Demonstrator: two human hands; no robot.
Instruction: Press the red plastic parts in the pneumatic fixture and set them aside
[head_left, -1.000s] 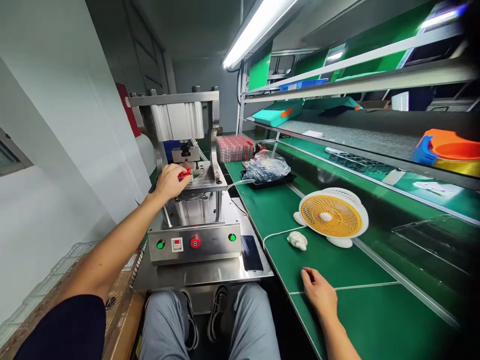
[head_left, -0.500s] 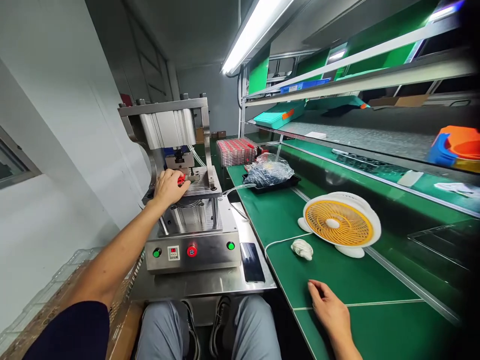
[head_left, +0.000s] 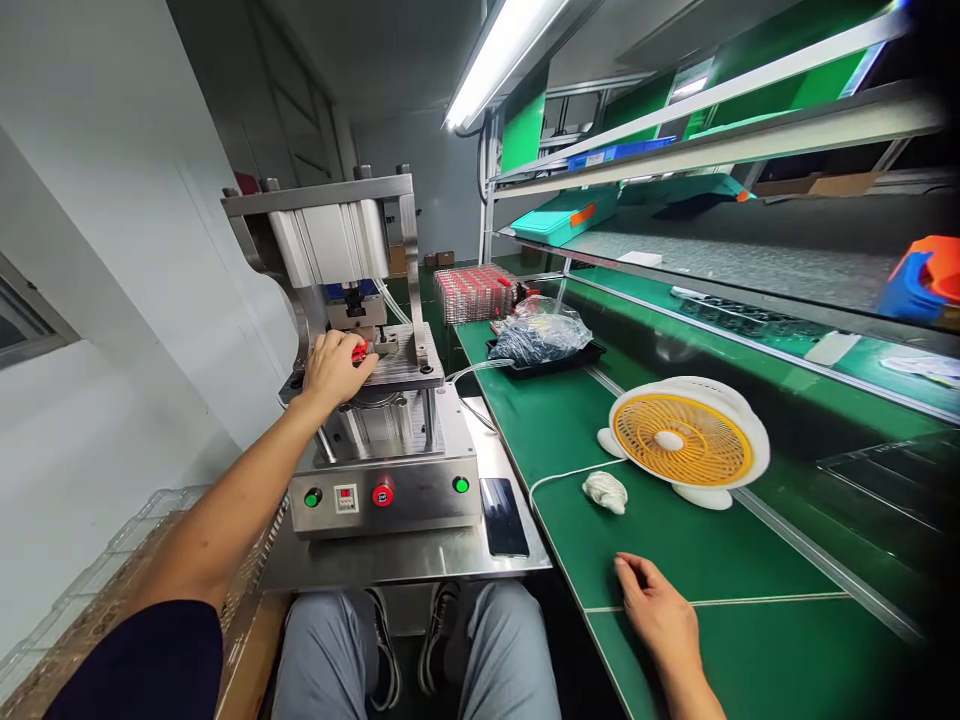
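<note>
My left hand [head_left: 335, 372] reaches into the steel bench press [head_left: 386, 490], its fingers closed around a small red part [head_left: 361, 350] at the metal fixture [head_left: 386, 345]. The hand hides most of that part. Above it, the press's cylinder [head_left: 330, 243] and ram stand clear of my fingers. My right hand [head_left: 664, 615] rests on the green mat [head_left: 540, 430], fingers curled and the thumb close to the index finger. Nothing shows in it. A crumpled white cloth or glove [head_left: 605, 492] lies just beyond it.
A yellow-and-white fan [head_left: 679, 440] stands on the mat, its cord trailing left. A phone [head_left: 504, 517] lies beside the press. Farther back are a bagged bundle in a black tray [head_left: 544, 340] and stacked clear trays of red parts [head_left: 476, 293]. A shelf [head_left: 720, 250] overhangs the bench.
The camera view has shifted slightly. My left hand stays at the fixture with the red part, and my right hand keeps its place on the mat.
</note>
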